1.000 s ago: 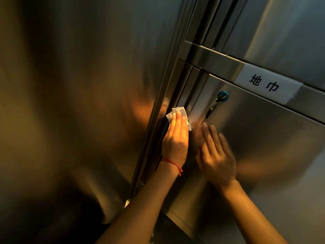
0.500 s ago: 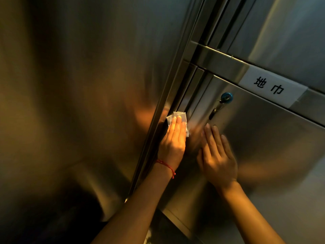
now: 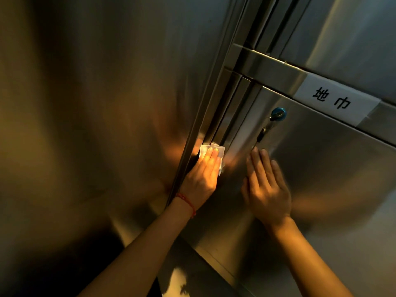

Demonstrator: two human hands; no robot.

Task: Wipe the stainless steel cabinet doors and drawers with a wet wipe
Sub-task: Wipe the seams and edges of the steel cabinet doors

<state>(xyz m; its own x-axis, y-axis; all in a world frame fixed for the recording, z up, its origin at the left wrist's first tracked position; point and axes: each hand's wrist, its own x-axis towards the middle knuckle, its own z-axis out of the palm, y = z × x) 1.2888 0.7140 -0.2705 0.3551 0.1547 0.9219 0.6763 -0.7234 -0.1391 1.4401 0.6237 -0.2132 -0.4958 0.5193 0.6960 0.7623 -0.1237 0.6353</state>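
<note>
The wet wipe (image 3: 212, 151) lies flat against the left edge of the stainless cabinet door (image 3: 321, 168), pressed by the left hand (image 3: 201, 176) with straight fingers. The right hand (image 3: 265, 187) rests open-palmed on the door, below the blue-capped key (image 3: 278, 113) and white label (image 3: 336, 99).

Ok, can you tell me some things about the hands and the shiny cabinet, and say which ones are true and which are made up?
1. The left hand presses a white wipe on the cabinet door's edge. True.
2. The right hand holds the wipe. False: it lies flat on the door with nothing in it.
3. A red string is round the left wrist. True.
4. The key in the door has a red top. False: its top is blue.
5. A white label sits above the door. True.
</note>
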